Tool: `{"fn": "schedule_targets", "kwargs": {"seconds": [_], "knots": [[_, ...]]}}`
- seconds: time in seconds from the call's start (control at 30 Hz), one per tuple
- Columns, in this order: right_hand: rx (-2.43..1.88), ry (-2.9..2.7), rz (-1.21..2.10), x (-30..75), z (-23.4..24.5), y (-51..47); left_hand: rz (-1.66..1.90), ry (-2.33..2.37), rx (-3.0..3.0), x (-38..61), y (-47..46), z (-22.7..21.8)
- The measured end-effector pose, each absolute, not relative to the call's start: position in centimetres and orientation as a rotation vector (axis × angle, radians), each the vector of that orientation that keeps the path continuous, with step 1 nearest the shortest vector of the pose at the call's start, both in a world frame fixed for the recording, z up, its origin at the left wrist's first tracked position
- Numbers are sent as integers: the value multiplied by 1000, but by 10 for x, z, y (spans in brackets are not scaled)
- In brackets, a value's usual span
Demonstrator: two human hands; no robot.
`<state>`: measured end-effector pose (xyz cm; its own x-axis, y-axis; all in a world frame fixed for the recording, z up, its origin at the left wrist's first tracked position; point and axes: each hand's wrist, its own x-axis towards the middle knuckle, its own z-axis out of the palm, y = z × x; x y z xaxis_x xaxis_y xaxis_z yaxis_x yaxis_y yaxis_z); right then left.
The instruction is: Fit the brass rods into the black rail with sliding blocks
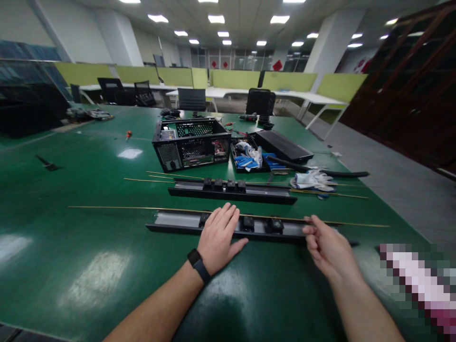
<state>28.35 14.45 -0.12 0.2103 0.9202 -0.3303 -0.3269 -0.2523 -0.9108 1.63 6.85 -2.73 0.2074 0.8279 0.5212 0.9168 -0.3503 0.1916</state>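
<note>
A long black channel point(178, 221) with a grey inside lies crosswise in front of me, with several black blocks point(275, 224) in it. A thin brass-coloured rod point(117, 207) runs along its far edge and sticks out past both ends. My left hand point(219, 232), a dark watch on its wrist, rests flat across the channel, fingers stretched out over one block. Near the channel's right end, my right hand point(326, 242) is closed, its fingertips pinched at the rod. Part of the channel's right end is hidden behind that hand.
Beyond lies a second black channel point(263, 192) with blocks and thin rods. Further back are an open computer case point(192, 147), a black tray point(233, 154) with blue-white gloves, a black panel point(283, 145) and another glove pair point(313, 180). An orange-handled tool point(128, 135) lies left.
</note>
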Motion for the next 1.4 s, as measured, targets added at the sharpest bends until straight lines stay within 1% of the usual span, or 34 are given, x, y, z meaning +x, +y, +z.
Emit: {"fn": "schedule_targets", "kwargs": {"seconds": [0.07,0.13,0.33,0.53,0.77,0.97,1.2,1.4], "knots": [[-1310,-552,1259,293,-1,149,-833,-1683,-2314,16,68,-27],[-1310,-545,1256,297,-1,150,-838,-1684,-2310,16,68,-27],[-1278,-733,1496,278,-2,140,-834,-1686,-2316,16,68,-27],[-1271,-589,1299,288,-3,145,-834,-1690,-2313,16,68,-26],[-1274,-775,1483,278,-6,141,-850,-1694,-2310,18,69,-27],[-1278,-590,1301,285,-2,145,-852,-1685,-2312,17,68,-27],[-1258,-775,1483,276,-7,141,-878,-1680,-2304,17,69,-28],[-1256,-659,1335,280,-4,142,-867,-1688,-2308,17,68,-27]]}}
